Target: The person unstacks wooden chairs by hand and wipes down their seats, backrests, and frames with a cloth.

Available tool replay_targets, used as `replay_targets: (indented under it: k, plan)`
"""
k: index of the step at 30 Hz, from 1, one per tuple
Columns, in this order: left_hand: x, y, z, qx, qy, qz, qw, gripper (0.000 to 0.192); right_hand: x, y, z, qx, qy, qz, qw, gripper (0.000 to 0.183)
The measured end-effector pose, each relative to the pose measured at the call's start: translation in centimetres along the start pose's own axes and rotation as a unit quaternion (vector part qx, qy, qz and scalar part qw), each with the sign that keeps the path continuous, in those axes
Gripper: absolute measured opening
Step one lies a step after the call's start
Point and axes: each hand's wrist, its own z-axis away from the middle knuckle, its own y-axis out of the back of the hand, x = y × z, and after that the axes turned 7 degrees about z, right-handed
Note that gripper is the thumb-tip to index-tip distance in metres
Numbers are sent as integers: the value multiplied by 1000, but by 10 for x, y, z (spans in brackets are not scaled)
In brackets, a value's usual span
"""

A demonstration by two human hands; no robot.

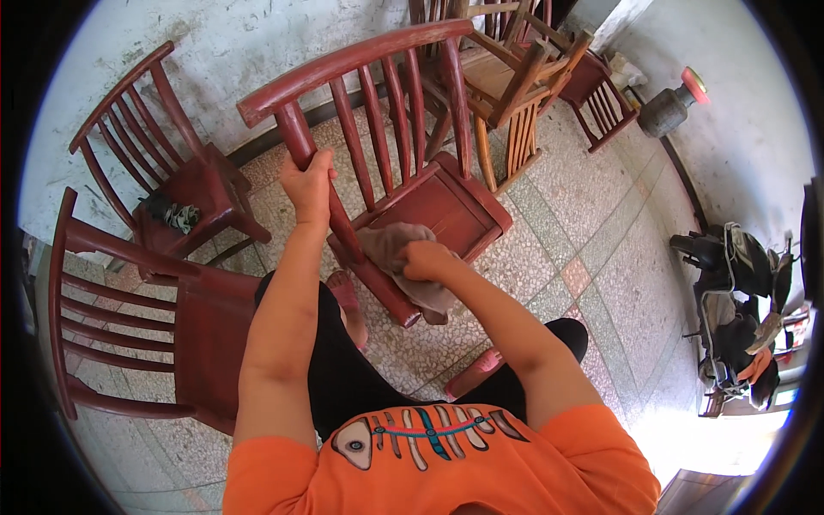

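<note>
A red-painted wooden chair (444, 212) is tilted in front of me, its slatted backrest towards the wall and a leg pointing at me. My left hand (310, 187) grips the side post of the backrest. In my right hand (425, 261) is a greyish-brown cloth (393, 248), bunched and pressed against the chair near the lower end of that post. Part of the cloth hangs beside the leg, and it hides the near corner of the seat.
Another red chair (238, 187) at the left carries a dark crumpled cloth (183, 215). A further red chair (212, 335) is close by my left side. Wooden chairs (515, 96) are stacked at the back. A gas cylinder (666, 112) and a motor scooter (740, 309) stand at the right.
</note>
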Motion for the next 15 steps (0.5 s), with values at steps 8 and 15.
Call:
replay_targets:
  k: [8,15]
  plan:
    - [0,-7,-3,14,-9,-4,1000,15,42,48,51,40,-12,-153,987,38]
    - [3,-2,0,18,15,10,1000,17,-55,41,-32,291,17,-86,953,37]
